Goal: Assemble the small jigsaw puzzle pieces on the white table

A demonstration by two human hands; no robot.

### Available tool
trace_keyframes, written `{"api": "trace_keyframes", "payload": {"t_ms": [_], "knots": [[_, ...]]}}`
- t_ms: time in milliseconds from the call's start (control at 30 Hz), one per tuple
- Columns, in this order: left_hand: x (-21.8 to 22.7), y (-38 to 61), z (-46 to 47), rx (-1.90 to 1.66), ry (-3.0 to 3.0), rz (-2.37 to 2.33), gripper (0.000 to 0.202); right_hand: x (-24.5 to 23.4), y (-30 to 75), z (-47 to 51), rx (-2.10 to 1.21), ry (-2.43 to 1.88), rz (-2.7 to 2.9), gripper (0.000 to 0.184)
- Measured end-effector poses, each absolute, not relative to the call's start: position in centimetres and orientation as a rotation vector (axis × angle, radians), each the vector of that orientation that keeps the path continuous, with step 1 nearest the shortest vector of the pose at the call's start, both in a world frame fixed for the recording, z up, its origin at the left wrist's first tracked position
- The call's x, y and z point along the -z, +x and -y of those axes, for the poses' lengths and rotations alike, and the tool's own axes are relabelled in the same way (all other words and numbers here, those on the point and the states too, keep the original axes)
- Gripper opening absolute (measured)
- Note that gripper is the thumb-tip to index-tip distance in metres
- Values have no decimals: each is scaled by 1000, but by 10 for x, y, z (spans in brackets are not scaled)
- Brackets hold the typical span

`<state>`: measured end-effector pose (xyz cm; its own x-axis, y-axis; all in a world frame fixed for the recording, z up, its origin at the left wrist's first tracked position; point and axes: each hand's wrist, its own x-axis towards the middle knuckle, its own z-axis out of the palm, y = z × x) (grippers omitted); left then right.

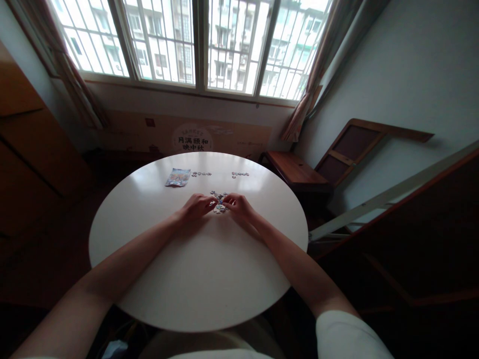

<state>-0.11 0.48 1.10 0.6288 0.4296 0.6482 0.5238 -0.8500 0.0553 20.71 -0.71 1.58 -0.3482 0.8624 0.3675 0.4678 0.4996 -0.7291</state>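
A small cluster of jigsaw puzzle pieces (219, 203) lies near the middle of the round white table (194, 279). My left hand (197, 206) rests on the table just left of the cluster, its fingers curled and pinched at the pieces. From the right, my right hand (239, 205) meets it, fingers also pinched on the cluster. The two hands nearly touch over the pieces. What each fingertip grips is too small to make out exactly.
A colourful picture card (178, 177) lies at the far left of the table. Two short rows of loose pieces (201, 174) (240, 174) sit beyond the hands. A wooden bench (295, 170) and a leaning board stand to the right, below the barred window.
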Motion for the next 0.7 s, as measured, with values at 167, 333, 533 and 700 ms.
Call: {"api": "trace_keyframes", "payload": {"t_ms": [167,333,533,700], "knots": [[-8,-2,-7,1025,-2713,797,18,-15,207,6,-662,-1085,1994,8],[-6,-2,-9,1016,-2708,799,19,-15,207,6,-654,-1089,2000,9],[-3,-2,-12,1014,-2706,800,19,-13,208,5,-667,-1093,1997,9],[-4,-2,-11,1017,-2698,782,18,-15,207,6,-664,-1103,1997,9]]}}
